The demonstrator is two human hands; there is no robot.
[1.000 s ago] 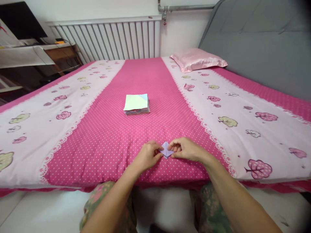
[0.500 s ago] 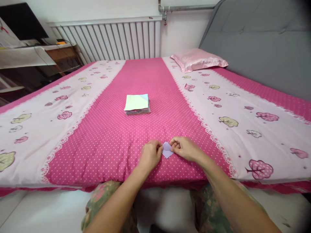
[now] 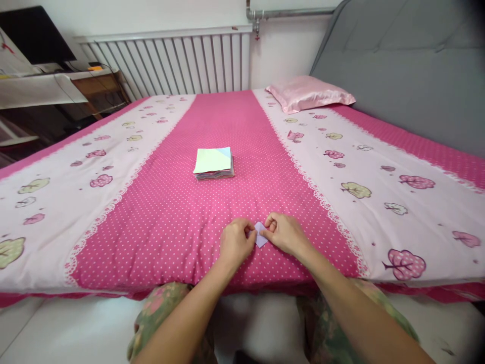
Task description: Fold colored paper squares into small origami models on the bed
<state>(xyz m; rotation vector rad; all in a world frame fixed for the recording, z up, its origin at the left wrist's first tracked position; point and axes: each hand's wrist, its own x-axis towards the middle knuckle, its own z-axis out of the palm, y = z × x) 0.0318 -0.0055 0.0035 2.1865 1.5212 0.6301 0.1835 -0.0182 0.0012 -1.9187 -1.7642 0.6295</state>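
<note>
A small piece of folded purple paper (image 3: 260, 240) lies diamond-wise on the bed near its front edge. My left hand (image 3: 237, 240) pinches its left corner between thumb and fingers. From the other side my right hand (image 3: 285, 233) grips the right corner, its thumb reaching in over the middle of the paper. Both hands rest low against the pink dotted bedspread (image 3: 170, 217), and the fingertips cover the side corners. Farther up the bed, to the left of my hands, sits a stack of square coloured paper (image 3: 213, 161) with a pale yellow-green and light blue top.
A pink pillow (image 3: 308, 94) lies at the far right by the grey headboard (image 3: 401, 65). Behind the bed runs a white radiator (image 3: 178, 60). At the far left, a dark monitor (image 3: 36, 35) stands on a desk (image 3: 94, 83). My knees are below the bed edge.
Both thumbs have moved inward over the purple paper, nearly meeting at its middle. The paper stays in place, and the stack has not moved.
</note>
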